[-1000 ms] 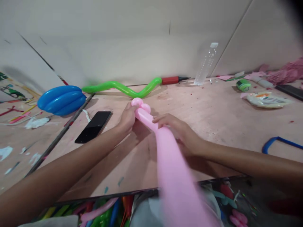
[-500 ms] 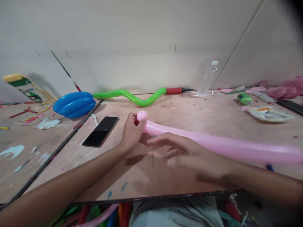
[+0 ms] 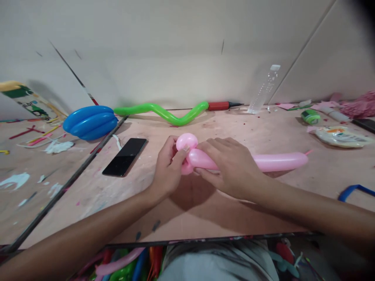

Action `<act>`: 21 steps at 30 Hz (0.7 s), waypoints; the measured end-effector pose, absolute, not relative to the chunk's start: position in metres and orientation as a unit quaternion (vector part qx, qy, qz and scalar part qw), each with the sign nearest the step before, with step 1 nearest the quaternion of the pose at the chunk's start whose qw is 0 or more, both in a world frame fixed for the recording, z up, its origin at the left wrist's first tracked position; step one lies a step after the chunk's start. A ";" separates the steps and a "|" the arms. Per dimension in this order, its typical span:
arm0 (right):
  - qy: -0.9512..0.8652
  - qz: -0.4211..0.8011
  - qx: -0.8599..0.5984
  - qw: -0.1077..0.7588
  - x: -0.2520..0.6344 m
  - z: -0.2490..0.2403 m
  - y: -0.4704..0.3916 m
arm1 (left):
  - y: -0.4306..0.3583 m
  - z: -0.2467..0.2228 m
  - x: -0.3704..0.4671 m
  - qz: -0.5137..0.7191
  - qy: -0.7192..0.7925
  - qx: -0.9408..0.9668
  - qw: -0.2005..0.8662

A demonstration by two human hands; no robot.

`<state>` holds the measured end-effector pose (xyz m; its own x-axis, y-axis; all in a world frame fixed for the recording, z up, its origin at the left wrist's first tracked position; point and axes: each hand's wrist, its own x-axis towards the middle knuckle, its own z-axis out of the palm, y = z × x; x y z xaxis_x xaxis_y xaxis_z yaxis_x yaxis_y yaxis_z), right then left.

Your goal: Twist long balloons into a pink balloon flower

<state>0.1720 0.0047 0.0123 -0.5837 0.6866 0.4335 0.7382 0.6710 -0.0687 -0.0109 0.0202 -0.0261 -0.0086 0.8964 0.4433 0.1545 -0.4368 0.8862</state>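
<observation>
A long pink balloon [image 3: 279, 161] lies between my two hands over the table, its thin tip pointing right. Rounded bubbles bulge at its left end, where my left hand [image 3: 170, 164] pinches them between thumb and fingers. My right hand [image 3: 228, 164] is wrapped over the balloon's long section just right of those bubbles, thumb beneath and fingers on top. Part of the balloon is hidden under my right palm. To the left of my left hand a black phone [image 3: 125, 157] rests on the table.
Along the wall lie a blue balloon bundle [image 3: 90, 123], a bent green balloon [image 3: 164, 113] and a red pump [image 3: 218, 105]. A clear bottle [image 3: 263, 90] stands back right. A plastic packet [image 3: 341, 137] and a blue strip [image 3: 354, 189] lie at right. Several balloons [image 3: 120, 263] show below the table edge.
My right hand has come up and closed around the pink balloon. More bubbles show at its left end, and the long section appears shorter, its tip now in view.
</observation>
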 end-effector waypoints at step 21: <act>-0.865 0.076 -0.431 0.246 0.184 -0.010 0.007 | 0.028 -0.042 -0.008 0.508 0.392 0.457 0.616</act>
<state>0.1841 0.0074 -0.0099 -0.5067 0.7833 0.3601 0.7082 0.6164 -0.3442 -0.0077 0.0281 -0.0421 0.1761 0.9842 -0.0182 -0.2679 0.0657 0.9612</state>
